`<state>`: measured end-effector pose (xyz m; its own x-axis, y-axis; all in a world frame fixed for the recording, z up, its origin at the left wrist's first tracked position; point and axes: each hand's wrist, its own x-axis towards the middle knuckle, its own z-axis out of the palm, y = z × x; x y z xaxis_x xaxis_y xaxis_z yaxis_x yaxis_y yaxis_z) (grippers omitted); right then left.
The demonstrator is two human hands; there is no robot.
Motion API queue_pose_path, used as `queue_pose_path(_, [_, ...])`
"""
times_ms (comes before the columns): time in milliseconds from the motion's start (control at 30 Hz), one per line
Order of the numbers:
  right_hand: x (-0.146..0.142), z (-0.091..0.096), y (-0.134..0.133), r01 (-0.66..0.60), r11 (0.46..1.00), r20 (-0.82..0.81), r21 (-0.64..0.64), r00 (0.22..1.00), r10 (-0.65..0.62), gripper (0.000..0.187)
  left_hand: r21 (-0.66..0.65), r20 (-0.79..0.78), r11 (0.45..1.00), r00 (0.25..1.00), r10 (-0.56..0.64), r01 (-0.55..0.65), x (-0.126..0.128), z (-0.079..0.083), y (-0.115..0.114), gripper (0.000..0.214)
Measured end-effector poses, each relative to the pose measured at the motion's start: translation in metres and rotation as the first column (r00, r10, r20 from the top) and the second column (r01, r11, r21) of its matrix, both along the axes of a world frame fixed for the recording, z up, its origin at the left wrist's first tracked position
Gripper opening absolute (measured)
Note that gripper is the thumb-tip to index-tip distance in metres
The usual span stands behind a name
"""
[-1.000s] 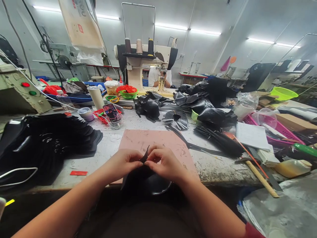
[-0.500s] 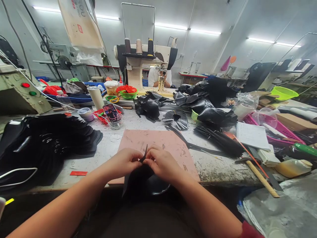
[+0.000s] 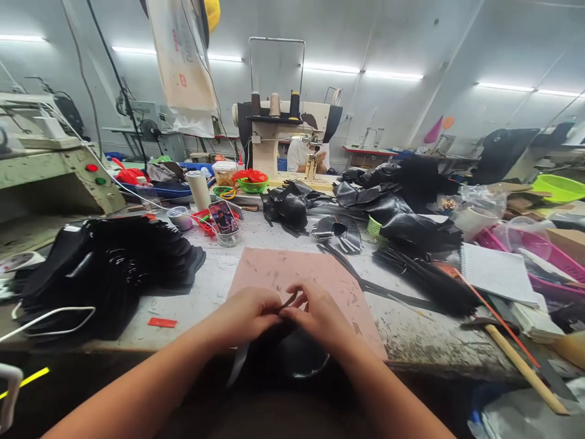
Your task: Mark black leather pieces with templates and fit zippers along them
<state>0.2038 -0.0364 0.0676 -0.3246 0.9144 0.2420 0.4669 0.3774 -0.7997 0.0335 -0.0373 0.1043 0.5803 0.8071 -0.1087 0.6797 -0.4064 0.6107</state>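
My left hand [image 3: 247, 314] is closed, with thumb and fingertips pinching the upper edge of a black leather piece [image 3: 304, 353]. Close beside it, my right hand [image 3: 320, 314] grips the same edge and a narrow dark strip [image 3: 289, 299] that slants up between the fingers. The glossy piece hangs down over the table's front edge toward my lap, its lower part lost in shadow. Under and behind both hands lies a pinkish board [image 3: 301, 265]. Fingertips hide the exact spot where strip and leather meet.
Stacked black pieces [image 3: 109, 268] fill the left; a phone [image 3: 223, 218] leans behind. Black strips [image 3: 388, 286], leather bundles [image 3: 411, 222], a notebook [image 3: 496, 274] and a wooden-handled hammer [image 3: 525, 369] lie right. A sewing machine [image 3: 269, 146] stands at the back, a person behind it.
The camera has turned, so the scene sits farther right and a little lower. The strip's free end, nearly upright before, now leans right toward my right fingers. Both hands keep their pinch.
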Motion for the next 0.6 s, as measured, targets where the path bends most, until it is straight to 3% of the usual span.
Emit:
queue_pose_path(67, [-0.003,-0.005,-0.002,-0.046,0.993,-0.086,0.110,0.995,0.055,0.010,0.029,-0.011,0.999,0.999,0.037,-0.036,0.000,0.001,-0.005,0.019])
queue_pose_path(167, [-0.012,-0.010,-0.006,0.038,0.952,-0.124,0.305,0.992,0.000,0.008,0.062,-0.049,0.992,0.992,0.115,-0.112,0.000,0.001,-0.012,0.018])
queue_pose_path(300, [-0.023,-0.013,-0.009,0.139,0.819,-0.122,0.557,0.989,-0.085,0.011,0.120,-0.027,0.979,0.986,0.166,-0.162,-0.001,-0.001,-0.017,0.022])
queue_pose_path(367, [-0.026,-0.011,-0.009,0.162,0.779,-0.136,0.606,0.986,-0.099,0.012,0.128,0.037,0.975,0.983,0.178,-0.181,-0.003,0.000,-0.018,0.022])
queue_pose_path(433, [-0.025,-0.008,-0.008,0.128,0.820,-0.131,0.558,0.989,-0.066,0.008,0.117,0.119,0.974,0.976,0.181,-0.195,-0.009,0.001,-0.017,0.021])
queue_pose_path(500, [-0.022,-0.005,-0.005,0.016,0.887,-0.087,0.462,0.996,0.027,0.005,0.098,0.178,0.970,0.963,0.202,-0.221,-0.016,0.002,-0.017,0.021])
queue_pose_path(600, [-0.019,-0.003,0.000,-0.095,0.916,-0.023,0.390,0.993,0.113,0.009,0.037,0.190,0.966,0.951,0.245,-0.256,-0.028,0.003,-0.016,0.019])
